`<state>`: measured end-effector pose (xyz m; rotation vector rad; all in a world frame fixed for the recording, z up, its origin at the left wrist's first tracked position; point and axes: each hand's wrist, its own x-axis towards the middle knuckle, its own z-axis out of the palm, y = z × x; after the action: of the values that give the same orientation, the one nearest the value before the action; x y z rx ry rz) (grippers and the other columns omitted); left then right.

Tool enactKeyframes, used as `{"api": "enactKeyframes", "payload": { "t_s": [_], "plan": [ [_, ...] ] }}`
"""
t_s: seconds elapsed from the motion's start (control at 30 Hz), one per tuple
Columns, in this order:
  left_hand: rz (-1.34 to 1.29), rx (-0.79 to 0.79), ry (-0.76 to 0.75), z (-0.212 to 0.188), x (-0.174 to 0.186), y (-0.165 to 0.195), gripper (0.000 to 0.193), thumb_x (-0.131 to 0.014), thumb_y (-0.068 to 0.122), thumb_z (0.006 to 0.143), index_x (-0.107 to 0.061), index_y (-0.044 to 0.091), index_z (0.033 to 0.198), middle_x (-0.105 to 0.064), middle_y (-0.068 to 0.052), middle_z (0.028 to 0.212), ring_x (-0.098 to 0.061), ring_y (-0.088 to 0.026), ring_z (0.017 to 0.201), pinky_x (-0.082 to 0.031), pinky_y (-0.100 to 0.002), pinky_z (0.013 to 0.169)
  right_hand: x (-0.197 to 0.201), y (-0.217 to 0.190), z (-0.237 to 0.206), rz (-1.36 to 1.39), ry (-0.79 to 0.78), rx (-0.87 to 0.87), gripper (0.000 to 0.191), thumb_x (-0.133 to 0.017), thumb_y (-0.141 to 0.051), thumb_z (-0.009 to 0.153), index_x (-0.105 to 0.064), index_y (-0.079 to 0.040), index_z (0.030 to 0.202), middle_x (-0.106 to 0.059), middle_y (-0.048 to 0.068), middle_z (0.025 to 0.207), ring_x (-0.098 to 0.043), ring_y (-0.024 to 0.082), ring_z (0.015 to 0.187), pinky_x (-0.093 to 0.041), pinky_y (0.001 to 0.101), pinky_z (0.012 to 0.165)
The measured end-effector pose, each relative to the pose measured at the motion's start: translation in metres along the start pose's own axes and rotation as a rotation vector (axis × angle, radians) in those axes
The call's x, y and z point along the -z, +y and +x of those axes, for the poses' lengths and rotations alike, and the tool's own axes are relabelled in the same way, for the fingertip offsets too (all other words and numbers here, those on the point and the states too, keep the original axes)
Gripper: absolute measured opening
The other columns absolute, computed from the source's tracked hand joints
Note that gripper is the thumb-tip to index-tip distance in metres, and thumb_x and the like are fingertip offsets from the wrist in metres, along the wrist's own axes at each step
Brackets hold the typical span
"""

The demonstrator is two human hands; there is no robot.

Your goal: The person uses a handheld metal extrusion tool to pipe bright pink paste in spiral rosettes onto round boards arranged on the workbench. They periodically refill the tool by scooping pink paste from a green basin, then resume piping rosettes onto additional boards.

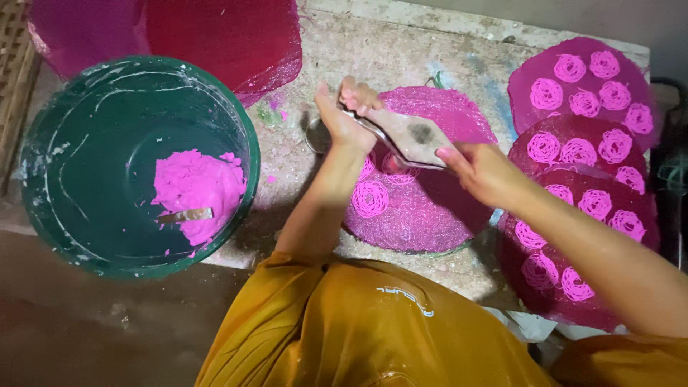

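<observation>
My fingers were clenched on a metal dough press [410, 136], one hand at each end. My left hand [345, 115] gripped the far end, fingers [358, 94] curled over the handle, while my right hand [481, 170] closed on the near end, so the press ran slantwise between my palms, tilted and held just above the round pink mat [430, 215] on the desk [315, 165].

Under the press the work was, as I judged it, only partly along. One full pink dough coil [370, 198] lay on the near left part of that mat, and strands of another showed right beneath the press, partly hidden by it; the rest of the mat was bare, so most of its spirals were left to make. To my right, three finished mats [584, 93] overlapped one another, each already carrying rows of pink coils, so that share of the job looked done.

Farther out on my left, the green bucket [86, 122] stood on the desk, well apart from my fingers, with a lump of pink dough [197, 190] lying in its bottom and a flat spoon [185, 215] resting against the lump. That much dough suggested plenty was yet to press. Beyond the bucket, at the far edge of the desk, a stack of empty red mats [229, 39] lay untouched.
</observation>
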<state>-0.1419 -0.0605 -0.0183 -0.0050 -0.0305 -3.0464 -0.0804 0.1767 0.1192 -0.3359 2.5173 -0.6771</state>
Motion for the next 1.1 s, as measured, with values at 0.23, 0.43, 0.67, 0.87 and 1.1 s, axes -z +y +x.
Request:
{"api": "enactKeyframes", "payload": {
  "t_s": [0.23,0.43,0.67,0.87,1.1],
  "plan": [
    [-0.014,-0.034,0.036,0.009,-0.019,-0.024,0.045,-0.038,0.052,0.094,-0.042,0.017,0.066,-0.038,0.003,0.058,-0.038,-0.015,0.052,-0.041,-0.036,0.06,0.018,0.019,0.005,-0.252,0.215,0.214,0.053,-0.054,-0.049,0.107,-0.073,0.0,0.1,-0.061,0.016,0.071,-0.059,0.03,0.066,-0.047,0.0447,0.06],
    [0.378,0.353,0.242,-0.002,-0.026,-0.01,0.057,-0.029,0.055,0.1,-0.057,0.006,0.103,-0.062,-0.009,0.097,-0.061,-0.022,0.081,-0.051,-0.036,0.075,0.013,0.039,0.013,-0.012,0.163,0.147,0.052,-0.056,-0.048,0.103,-0.067,0.001,0.089,-0.062,0.012,0.062,-0.064,0.023,0.058,-0.05,0.0413,0.059],
    [1.124,0.768,0.172,-0.02,0.022,-0.022,0.094,-0.011,0.079,0.098,-0.054,0.008,0.142,-0.071,-0.008,0.102,-0.04,-0.01,0.052,-0.019,-0.023,0.037,0.002,0.06,0.022,0.087,0.221,0.127,0.049,-0.056,-0.047,0.104,-0.065,-0.001,0.087,-0.059,0.009,0.06,-0.058,0.019,0.057,-0.046,0.0396,0.056],
    [1.832,0.103,-0.354,-0.047,0.021,-0.007,0.064,-0.021,0.053,0.113,-0.024,0.015,0.164,-0.079,0.001,0.122,-0.06,-0.016,0.126,-0.034,-0.034,0.099,-0.011,0.075,0.027,0.27,0.365,0.185,0.049,-0.055,-0.044,0.109,-0.059,-0.003,0.082,-0.055,0.004,0.062,-0.051,0.012,0.057,-0.04,0.0333,0.052],
    [2.411,-0.238,-0.568,-0.089,-0.001,0.009,0.05,-0.061,0.016,0.086,-0.064,0.019,0.136,-0.066,-0.01,0.136,-0.063,-0.031,0.114,-0.057,-0.045,0.088,-0.024,0.08,0.015,0.447,0.428,0.255,0.05,-0.05,-0.046,0.112,-0.052,-0.007,0.081,-0.052,0.0,0.064,-0.051,0.008,0.056,-0.039,0.0279,0.05]
  ]
}}
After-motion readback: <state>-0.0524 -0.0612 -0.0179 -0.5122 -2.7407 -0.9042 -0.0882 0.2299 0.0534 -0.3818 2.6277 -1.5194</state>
